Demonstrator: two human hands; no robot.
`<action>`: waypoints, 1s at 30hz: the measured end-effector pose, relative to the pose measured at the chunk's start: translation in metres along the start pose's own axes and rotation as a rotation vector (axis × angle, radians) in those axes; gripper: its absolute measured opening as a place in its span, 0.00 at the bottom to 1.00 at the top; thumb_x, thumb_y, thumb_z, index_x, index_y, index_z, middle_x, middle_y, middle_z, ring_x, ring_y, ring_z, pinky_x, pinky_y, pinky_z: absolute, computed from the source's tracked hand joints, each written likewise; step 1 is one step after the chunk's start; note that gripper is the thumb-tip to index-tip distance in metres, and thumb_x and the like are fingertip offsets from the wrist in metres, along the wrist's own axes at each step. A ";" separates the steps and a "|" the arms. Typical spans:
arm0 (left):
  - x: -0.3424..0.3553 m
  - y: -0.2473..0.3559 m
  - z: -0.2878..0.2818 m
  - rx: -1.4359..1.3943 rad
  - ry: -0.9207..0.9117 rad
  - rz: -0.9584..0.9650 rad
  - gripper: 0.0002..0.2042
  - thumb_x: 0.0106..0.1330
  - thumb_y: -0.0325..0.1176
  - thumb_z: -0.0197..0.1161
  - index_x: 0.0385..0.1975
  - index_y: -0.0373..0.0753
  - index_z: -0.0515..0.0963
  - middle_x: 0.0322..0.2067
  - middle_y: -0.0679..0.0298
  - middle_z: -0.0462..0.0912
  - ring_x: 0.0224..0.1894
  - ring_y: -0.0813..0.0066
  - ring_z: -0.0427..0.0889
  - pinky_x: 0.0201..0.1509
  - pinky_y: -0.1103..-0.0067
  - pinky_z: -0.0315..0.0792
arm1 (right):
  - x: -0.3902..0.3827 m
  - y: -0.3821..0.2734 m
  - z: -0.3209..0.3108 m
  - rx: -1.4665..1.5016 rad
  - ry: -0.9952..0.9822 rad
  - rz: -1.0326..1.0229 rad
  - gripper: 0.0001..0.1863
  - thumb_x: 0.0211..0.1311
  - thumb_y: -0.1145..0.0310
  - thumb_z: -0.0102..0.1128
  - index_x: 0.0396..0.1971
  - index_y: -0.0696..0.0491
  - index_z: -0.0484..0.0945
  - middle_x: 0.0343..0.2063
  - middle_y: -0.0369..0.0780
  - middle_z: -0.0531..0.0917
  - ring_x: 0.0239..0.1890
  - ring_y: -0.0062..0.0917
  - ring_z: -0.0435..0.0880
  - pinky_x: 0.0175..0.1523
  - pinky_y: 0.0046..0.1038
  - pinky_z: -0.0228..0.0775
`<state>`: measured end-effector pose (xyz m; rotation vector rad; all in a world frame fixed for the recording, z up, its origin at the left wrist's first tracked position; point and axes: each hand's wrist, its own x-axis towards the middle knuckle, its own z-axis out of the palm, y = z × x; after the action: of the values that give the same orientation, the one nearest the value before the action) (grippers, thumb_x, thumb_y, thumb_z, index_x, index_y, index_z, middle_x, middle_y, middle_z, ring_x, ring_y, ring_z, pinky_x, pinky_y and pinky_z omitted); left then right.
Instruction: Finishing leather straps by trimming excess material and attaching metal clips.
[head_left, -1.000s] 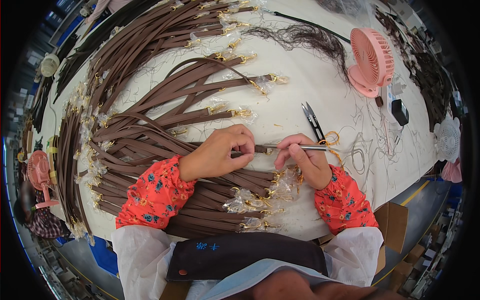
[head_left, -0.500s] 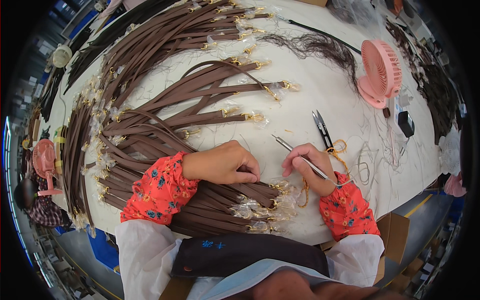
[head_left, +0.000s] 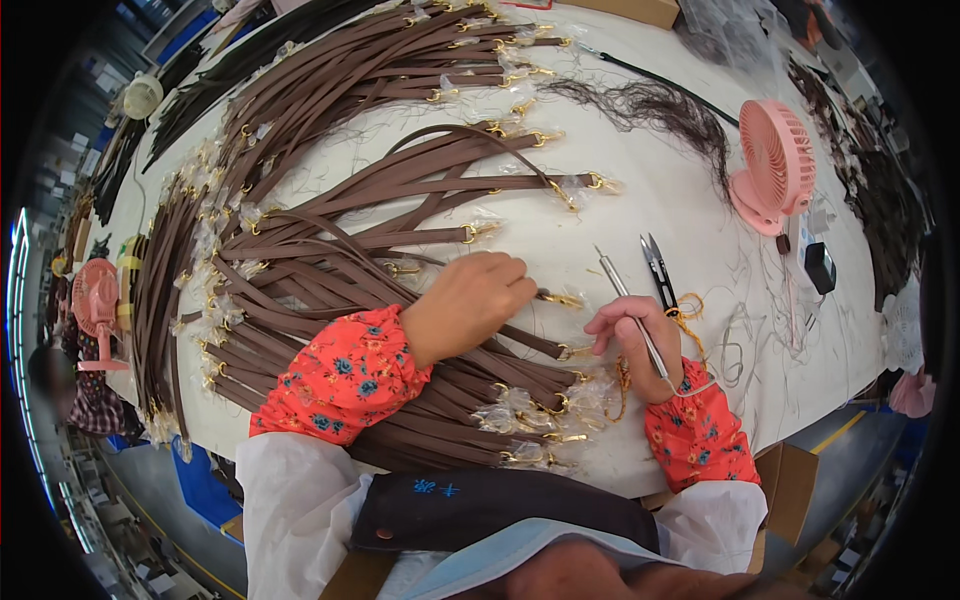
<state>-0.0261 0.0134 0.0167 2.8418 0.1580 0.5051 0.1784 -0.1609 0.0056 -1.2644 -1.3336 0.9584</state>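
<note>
My left hand (head_left: 470, 305) is closed over the pile, its fingers curled down on a brown strap (head_left: 543, 294). The strap's gold clasp end, partly wrapped in clear plastic, sticks out to the right of my fingers. In my right hand (head_left: 645, 340) is a slim metal pen-shaped tool (head_left: 613, 275) with a fine pointed tip and a thin pale cord trailing from its back end. Its tip points up and away, apart from the strap. Many more brown straps (head_left: 420, 385) with gold hardware lie under and around my left forearm.
Black-handled thread snips (head_left: 656, 270) lie beyond my right hand, next to an orange cord (head_left: 690, 312). At the right stand a pink fan (head_left: 775, 155) and a black plug (head_left: 819, 267). Loose dark threads (head_left: 660, 112) are heaped at the back.
My left hand has moved up and away from the near bundle, onto a strap farther back. My right hand has shifted slightly right, and the tool now points more steeply away.
</note>
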 end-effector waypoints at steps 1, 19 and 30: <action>0.002 0.007 0.004 0.000 0.000 -0.003 0.09 0.55 0.26 0.61 0.36 0.37 0.77 0.28 0.61 0.75 0.34 0.61 0.79 0.36 0.69 0.73 | 0.000 -0.002 0.000 -0.034 0.039 -0.028 0.13 0.75 0.66 0.44 0.48 0.59 0.71 0.36 0.44 0.83 0.32 0.23 0.83 0.40 0.24 0.74; 0.011 0.004 0.011 -0.618 -0.112 -0.254 0.11 0.58 0.23 0.67 0.39 0.37 0.75 0.36 0.62 0.68 0.27 0.76 0.73 0.32 0.78 0.69 | 0.007 0.000 0.000 0.051 0.051 0.026 0.20 0.75 0.60 0.42 0.58 0.59 0.62 0.42 0.45 0.79 0.38 0.26 0.80 0.50 0.30 0.70; 0.010 -0.004 0.007 -0.754 -0.122 -0.343 0.05 0.59 0.25 0.66 0.30 0.33 0.77 0.29 0.59 0.78 0.27 0.70 0.78 0.33 0.76 0.73 | 0.006 0.001 -0.002 0.254 -0.019 0.146 0.18 0.77 0.61 0.43 0.52 0.60 0.71 0.31 0.39 0.81 0.36 0.20 0.79 0.46 0.24 0.70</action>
<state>-0.0147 0.0176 0.0127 2.0443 0.3412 0.2400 0.1813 -0.1555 0.0058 -1.1704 -1.1051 1.2046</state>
